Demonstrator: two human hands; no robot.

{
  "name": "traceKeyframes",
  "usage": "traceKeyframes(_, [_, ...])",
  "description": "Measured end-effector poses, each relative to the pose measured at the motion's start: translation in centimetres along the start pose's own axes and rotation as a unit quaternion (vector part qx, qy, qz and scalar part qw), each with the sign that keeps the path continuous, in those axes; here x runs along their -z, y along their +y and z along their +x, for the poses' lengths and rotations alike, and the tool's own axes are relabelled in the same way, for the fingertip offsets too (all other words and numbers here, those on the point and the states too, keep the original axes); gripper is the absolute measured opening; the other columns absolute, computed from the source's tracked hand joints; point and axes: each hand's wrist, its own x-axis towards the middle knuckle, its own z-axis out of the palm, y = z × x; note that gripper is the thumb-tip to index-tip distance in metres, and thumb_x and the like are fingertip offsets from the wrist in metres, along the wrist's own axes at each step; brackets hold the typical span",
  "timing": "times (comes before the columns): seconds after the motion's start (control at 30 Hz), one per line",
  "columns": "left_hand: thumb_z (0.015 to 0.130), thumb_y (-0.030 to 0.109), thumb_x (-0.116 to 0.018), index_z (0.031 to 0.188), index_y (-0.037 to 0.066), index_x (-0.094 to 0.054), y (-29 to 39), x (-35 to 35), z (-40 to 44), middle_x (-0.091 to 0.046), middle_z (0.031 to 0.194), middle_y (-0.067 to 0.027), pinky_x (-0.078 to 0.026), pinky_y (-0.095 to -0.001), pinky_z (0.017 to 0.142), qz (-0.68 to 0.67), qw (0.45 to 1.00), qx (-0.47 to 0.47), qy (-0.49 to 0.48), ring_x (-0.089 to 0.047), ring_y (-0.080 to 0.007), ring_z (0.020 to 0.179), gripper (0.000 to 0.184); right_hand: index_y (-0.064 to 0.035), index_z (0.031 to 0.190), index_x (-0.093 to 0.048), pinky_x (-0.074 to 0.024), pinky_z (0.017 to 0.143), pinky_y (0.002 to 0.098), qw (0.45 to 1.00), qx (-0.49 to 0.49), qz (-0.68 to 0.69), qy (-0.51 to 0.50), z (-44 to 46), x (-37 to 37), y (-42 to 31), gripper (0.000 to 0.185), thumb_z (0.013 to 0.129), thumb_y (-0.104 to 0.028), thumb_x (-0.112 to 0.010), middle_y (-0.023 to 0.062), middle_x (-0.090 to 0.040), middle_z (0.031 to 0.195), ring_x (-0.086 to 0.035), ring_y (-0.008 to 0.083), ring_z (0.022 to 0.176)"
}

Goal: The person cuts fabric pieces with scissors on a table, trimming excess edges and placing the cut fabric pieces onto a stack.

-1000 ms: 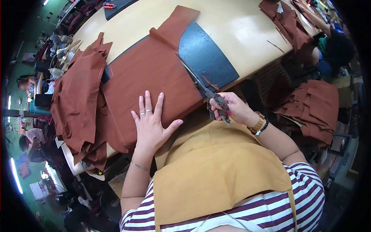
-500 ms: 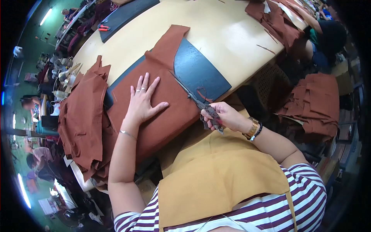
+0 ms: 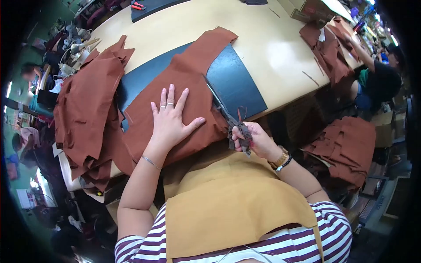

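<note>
My left hand (image 3: 170, 122) lies flat with fingers spread on a rust-brown fabric piece (image 3: 182, 65). Beneath the fabric is a dark blue board (image 3: 239, 81), showing at both sides. In my right hand (image 3: 258, 139) is a pair of scissors (image 3: 224, 109), its handles wrapped in dark rag strips. The blades point away from me along the fabric's right edge, their tips against the cloth. Beside the blades, a thin brown fabric strip (image 3: 240, 113) curls up. The fabric's near edge hangs over the table front toward my apron.
A heap of brown fabric pieces (image 3: 87, 101) drapes over the left table edge. More stacked pieces (image 3: 344, 149) lie low at right. On the cream table (image 3: 272, 48) are scraps and, at the back, a red-handled tool (image 3: 138, 5). Another person (image 3: 379, 81) works at far right.
The view has shifted, so the table's far side shows more. My left hand stays flat on the fabric. My right hand still grips the scissors at the fabric's right edge.
</note>
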Motion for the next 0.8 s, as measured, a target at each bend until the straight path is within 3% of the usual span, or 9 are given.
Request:
traceKeyframes(0.07, [0.078, 0.068, -0.053, 0.144, 0.018, -0.033, 0.4, 0.0, -0.4, -0.02, 0.151, -0.0214, -0.014, -0.0689, 0.104, 0.0, 1.0, 0.019, 0.007, -0.016, -0.0408, 0.14, 0.086, -0.0081, 0.083, -0.059, -0.049, 0.055, 0.0214, 1.0, 0.004, 0.006, -0.007, -0.1, 0.1, 0.3, 0.026, 0.089, -0.033, -0.064, -0.0016, -0.059, 0.07, -0.058, 0.006, 0.06])
traceKeyframes(0.17, [0.083, 0.059, -0.054, 0.141, 0.018, -0.038, 0.7, 0.3, -0.5, -0.033, 0.145, -0.018, -0.021, -0.0615, 0.105, 0.055, 0.997, 0.024, 0.039, -0.029, -0.0354, 0.135, 0.073, -0.0078, 0.083, -0.059, -0.0486, 0.055, 0.0204, 1.0, -0.001, -0.005, -0.008, -0.5, 0.0, 0.2, 0.024, 0.09, -0.031, -0.064, -0.0015, -0.059, 0.069, -0.058, 0.006, 0.06])
traceKeyframes(0.27, [0.085, 0.05, -0.057, 0.134, 0.015, -0.047, -0.4, 3.4, 3.0, -0.048, 0.133, -0.0156, -0.029, -0.0526, 0.102, 0.031, 0.998, 0.017, -0.045, -0.042, -0.0313, 0.125, 0.061, -0.0076, 0.082, -0.059, -0.049, 0.055, 0.0211, 1.0, -0.004, -0.009, -0.002, -0.5, -0.1, 0.0, 0.025, 0.09, -0.031, -0.064, -0.0003, -0.059, 0.069, -0.058, 0.0068, 0.06])
traceKeyframes(0.3, [0.084, 0.045, -0.06, 0.128, 0.013, -0.052, -1.6, 2.8, 4.2, -0.054, 0.122, -0.0124, -0.033, -0.0467, 0.098, 0.046, 0.995, -0.067, 0.061, -0.047, -0.0287, 0.117, 0.055, -0.0074, 0.082, -0.059, -0.0491, 0.055, 0.0213, 1.0, -0.005, -0.005, 0.002, -0.5, -0.2, 0.0, 0.026, 0.09, -0.032, -0.063, 0.0001, -0.059, 0.069, -0.058, 0.0071, 0.06])
traceKeyframes(0.4, [0.079, 0.056, -0.061, 0.139, 0.016, -0.04, -4.1, 2.8, 7.8, -0.035, 0.145, -0.0139, -0.024, -0.0561, 0.107, 0.047, 0.973, -0.218, 0.058, -0.03, -0.032, 0.135, 0.075, -0.0065, 0.082, -0.059, -0.0497, 0.056, 0.0223, 1.0, -0.008, 0.015, 0.007, -0.6, -0.2, 0.2, 0.029, 0.091, -0.034, -0.062, 0.0012, -0.059, 0.069, -0.058, 0.0084, 0.06])
traceKeyframes(0.5, [0.075, 0.067, -0.058, 0.144, 0.02, -0.031, -5.2, 1.8, 9.5, -0.021, 0.153, -0.0121, -0.017, -0.0604, 0.109, 0.055, 0.975, -0.211, -0.035, -0.018, -0.0333, 0.141, 0.088, -0.0054, 0.083, -0.059, -0.0502, 0.057, 0.0231, 0.999, -0.004, 0.043, 0.004, -0.5, -0.4, 0.3, 0.032, 0.091, -0.037, -0.06, 0.0022, -0.059, 0.069, -0.059, 0.0094, 0.06])
traceKeyframes(0.63, [0.072, 0.071, -0.056, 0.146, 0.022, -0.028, -4.9, 0.6, 8.6, -0.017, 0.154, -0.0109, -0.012, -0.0609, 0.11, -0.009, 0.987, -0.156, -0.044, -0.015, -0.0339, 0.142, 0.093, -0.0042, 0.084, -0.059, -0.0511, 0.058, 0.0243, 0.998, 0.002, 0.062, 0.005, -0.4, -0.4, 0.1, 0.037, 0.091, -0.04, -0.059, 0.003, -0.059, 0.068, -0.059, 0.0102, 0.06])
traceKeyframes(0.73, [0.069, 0.074, -0.058, 0.145, 0.022, -0.031, -5.8, 1.1, 8.3, -0.021, 0.153, -0.0119, -0.014, -0.0608, 0.11, 0.006, 0.987, -0.159, -0.022, -0.018, -0.0329, 0.141, 0.095, -0.0037, 0.086, -0.058, -0.0517, 0.059, 0.0246, 0.998, 0.004, 0.061, 0.034, -0.8, 0.0, 0.1, 0.038, 0.092, -0.041, -0.057, 0.0031, -0.059, 0.07, -0.06, 0.0106, 0.061])
traceKeyframes(0.8, [0.066, 0.073, -0.061, 0.145, 0.025, -0.031, -7.5, 1.6, 9.1, -0.02, 0.153, -0.0114, -0.014, -0.0606, 0.11, 0.056, 0.983, -0.17, 0.048, -0.018, -0.0322, 0.141, 0.097, -0.0033, 0.088, -0.058, -0.0522, 0.061, 0.025, 0.996, 0.022, 0.07, 0.059, -0.7, 0.3, 0.2, 0.038, 0.093, -0.041, -0.056, 0.0033, -0.059, 0.071, -0.06, 0.0109, 0.063])
